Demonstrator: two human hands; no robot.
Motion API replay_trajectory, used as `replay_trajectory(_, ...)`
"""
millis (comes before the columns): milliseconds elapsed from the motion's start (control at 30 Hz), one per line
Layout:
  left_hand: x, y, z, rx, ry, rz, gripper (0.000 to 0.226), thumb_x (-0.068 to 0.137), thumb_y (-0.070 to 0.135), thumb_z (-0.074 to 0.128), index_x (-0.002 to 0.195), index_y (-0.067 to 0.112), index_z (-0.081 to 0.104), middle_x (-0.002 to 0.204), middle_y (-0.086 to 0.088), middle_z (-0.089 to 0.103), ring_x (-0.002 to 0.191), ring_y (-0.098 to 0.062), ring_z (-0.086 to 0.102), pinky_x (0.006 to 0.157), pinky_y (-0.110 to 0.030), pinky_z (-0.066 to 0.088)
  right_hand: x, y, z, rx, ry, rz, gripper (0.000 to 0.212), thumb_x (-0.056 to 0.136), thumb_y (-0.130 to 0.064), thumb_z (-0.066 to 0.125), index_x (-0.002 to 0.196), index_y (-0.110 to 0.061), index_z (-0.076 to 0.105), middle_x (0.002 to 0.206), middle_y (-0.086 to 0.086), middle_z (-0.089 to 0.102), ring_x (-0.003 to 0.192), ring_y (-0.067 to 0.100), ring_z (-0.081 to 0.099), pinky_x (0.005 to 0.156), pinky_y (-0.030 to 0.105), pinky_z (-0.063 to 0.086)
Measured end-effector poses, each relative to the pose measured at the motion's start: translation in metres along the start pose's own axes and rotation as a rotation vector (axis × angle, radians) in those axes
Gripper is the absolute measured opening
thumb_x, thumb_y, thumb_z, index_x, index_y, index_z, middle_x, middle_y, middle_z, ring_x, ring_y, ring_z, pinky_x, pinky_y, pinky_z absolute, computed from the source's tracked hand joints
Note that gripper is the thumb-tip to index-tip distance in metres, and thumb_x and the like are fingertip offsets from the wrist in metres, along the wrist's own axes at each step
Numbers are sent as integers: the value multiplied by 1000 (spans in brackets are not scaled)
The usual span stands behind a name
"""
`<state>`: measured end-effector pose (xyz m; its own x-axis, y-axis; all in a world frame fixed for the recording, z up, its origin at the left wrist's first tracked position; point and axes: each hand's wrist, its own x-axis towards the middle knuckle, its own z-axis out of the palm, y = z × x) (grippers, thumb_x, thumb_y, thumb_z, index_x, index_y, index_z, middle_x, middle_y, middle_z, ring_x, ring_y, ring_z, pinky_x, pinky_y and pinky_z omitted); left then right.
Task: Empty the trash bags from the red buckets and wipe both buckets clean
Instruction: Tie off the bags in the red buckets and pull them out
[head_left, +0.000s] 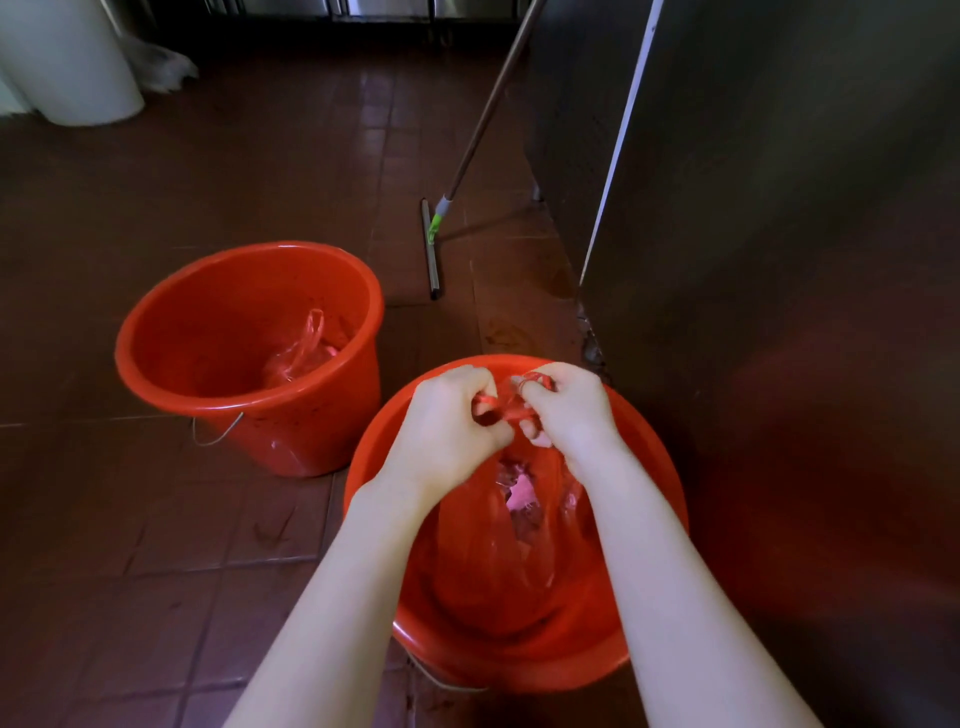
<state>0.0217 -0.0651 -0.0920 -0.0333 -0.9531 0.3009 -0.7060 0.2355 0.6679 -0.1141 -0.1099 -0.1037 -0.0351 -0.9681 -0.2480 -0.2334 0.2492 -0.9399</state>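
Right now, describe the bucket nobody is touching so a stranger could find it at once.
Start at the tall steel cabinet on the right, then move left past the squeegee lying on the tiled floor. The far bucket stands there. Unlike the near bucket, no hand reaches into it, and its bag lies slumped inside.

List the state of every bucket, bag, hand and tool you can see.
Near bucket: upright, bag inside.
Near bag: in the near bucket, handles pulled up and being knotted, pink scraps inside.
Left hand: closed on a bag handle.
Right hand: closed on the other handle.
Far bucket: upright, bag inside, wire handle down.
Far bag: crumpled at the bottom, untouched.
Squeegee: blade on floor, pole leaning against the steel cabinet.
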Motion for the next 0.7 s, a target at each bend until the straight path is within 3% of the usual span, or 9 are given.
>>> replay_trajectory(100, 0, 1, -4, -47, 14, 53, 34, 65, -1, 74, 59, 14, 44, 84, 2, 60, 79, -11, 59, 67, -24, 47, 1, 1, 3, -373, -11, -65, 18, 87, -14, 63, 74, -27, 64, 43, -6, 57, 32, 7, 53, 40, 19, 41)
replay_trajectory(200, -2, -1, -7, -92, -95, 42, 36, 72, 1, 76, 61, 13, 44, 89, 5, 72, 88, -7, 66, 78, -34, 53, 2, 4, 2, -530, -59, 11, 23, 84, -8, 58, 80, -28, 66, 35, -5, 55, 31, 5, 53, 39, 17, 41)
replay_trajectory(367, 1, -3, -9, -246, -120, -190, 40, 81, 10, 75, 66, 17, 39, 75, -2, 64, 70, -15, 60, 70, -42, 50, 1, 5, -4, -292, -45, 70, 17, 79, -7, 65, 72, -21, 68, 45, -1, 63, 37, 9, 58, 44, 21, 46)
replay_trajectory(433, 2, -3, -10, -336, -122, -324, 36, 86, 11, 71, 70, 18, 39, 72, -4, 58, 66, -15, 55, 65, -38, 49, -1, 5, -9, -211, -143, 13, 13, 79, -8, 66, 75, -20, 70, 56, 2, 69, 45, 11, 62, 52, 26, 49)
replay_trajectory(600, 4, -3, -9, -439, -116, -525, 19, 95, 19, 60, 84, 16, 44, 80, -9, 59, 74, -23, 59, 70, -40, 51, -8, 1, -23, 0, -462, 1, 7, 89, -23, 67, 92, -23, 73, 90, 4, 75, 86, 15, 72, 82, 34, 58)
replay_trajectory(700, 6, -7, -11, -553, -24, -639, 14, 93, 20, 63, 85, 13, 53, 77, -6, 65, 71, -21, 65, 63, -32, 51, -15, -6, -25, 12, -543, -80, 28, 77, -31, 78, 102, -36, 66, 111, -3, 69, 101, 14, 68, 86, 32, 57)
